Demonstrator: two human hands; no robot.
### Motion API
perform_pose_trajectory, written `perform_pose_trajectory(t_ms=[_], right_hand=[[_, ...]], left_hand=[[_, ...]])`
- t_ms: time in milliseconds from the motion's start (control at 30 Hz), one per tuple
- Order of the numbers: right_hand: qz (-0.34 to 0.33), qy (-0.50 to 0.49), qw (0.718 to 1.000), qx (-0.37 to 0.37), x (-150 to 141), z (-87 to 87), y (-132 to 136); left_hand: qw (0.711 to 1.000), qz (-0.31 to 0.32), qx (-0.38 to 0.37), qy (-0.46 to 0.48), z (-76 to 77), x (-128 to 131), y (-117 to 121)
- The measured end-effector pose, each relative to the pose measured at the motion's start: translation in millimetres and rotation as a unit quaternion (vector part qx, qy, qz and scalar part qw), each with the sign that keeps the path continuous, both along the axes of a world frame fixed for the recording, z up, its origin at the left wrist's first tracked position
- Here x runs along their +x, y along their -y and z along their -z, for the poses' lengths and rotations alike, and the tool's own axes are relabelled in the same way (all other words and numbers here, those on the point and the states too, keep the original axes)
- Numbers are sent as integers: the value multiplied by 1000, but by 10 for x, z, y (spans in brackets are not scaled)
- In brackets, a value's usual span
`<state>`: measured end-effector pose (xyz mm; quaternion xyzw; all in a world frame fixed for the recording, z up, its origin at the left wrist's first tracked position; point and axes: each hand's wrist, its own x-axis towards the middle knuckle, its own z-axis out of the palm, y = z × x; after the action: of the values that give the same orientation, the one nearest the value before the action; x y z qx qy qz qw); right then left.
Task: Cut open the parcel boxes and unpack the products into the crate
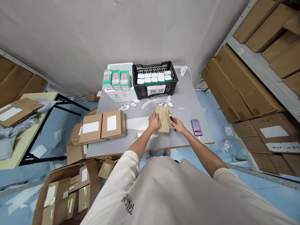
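On the tabletop point(187, 107), the left hand point(154, 122) is pressing flat on a cardboard box point(165, 123), pinning it steady, while the right hand point(178, 125) is gripping a yellow box cutter point(172, 120) along its edge (a phone point(196, 127) is lying just clear).

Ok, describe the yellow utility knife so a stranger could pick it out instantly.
On the grey worktop below the black plastic crate, find the small cardboard box under the left hand. Just beside that box, gripped in the right hand, is the utility knife, the only yellow-and-black tool on the worktop.
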<state>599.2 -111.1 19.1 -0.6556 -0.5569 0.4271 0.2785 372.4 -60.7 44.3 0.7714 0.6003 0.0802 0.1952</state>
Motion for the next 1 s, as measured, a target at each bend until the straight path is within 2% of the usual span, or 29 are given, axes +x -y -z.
perform_pose_trajectory(t_ms=[100, 233, 333, 433, 567, 667, 800, 867, 1000], right_hand=[[43, 3, 999, 15, 193, -26, -114], [50, 7, 998, 22, 380, -86, -262], [58, -6, 998, 15, 391, -103, -318], [67, -25, 997, 23, 352, -84, -350], [52, -57, 996, 55, 277, -45, -377], [45, -106, 993, 29, 179, -39, -354], [44, -163, 986, -18, 18, -54, -246], [43, -191, 980, -36, -43, -64, -180], [27, -222, 972, -72, -54, -87, -86]], left_hand=[[1000, -4, 15, -9, -7, 216, 115], [999, 33, -3, -30, 3, 524, 279], [998, 37, -11, -48, -5, 594, 331], [995, 70, -35, -56, -43, 491, 303], [983, 162, -51, -65, -95, 196, 194], [970, 226, -43, -76, -112, -38, 116], [973, 211, -31, -85, -130, -209, 102], [977, 193, -27, -83, -137, -209, 131], [976, 205, -14, -70, -115, -108, 190]])
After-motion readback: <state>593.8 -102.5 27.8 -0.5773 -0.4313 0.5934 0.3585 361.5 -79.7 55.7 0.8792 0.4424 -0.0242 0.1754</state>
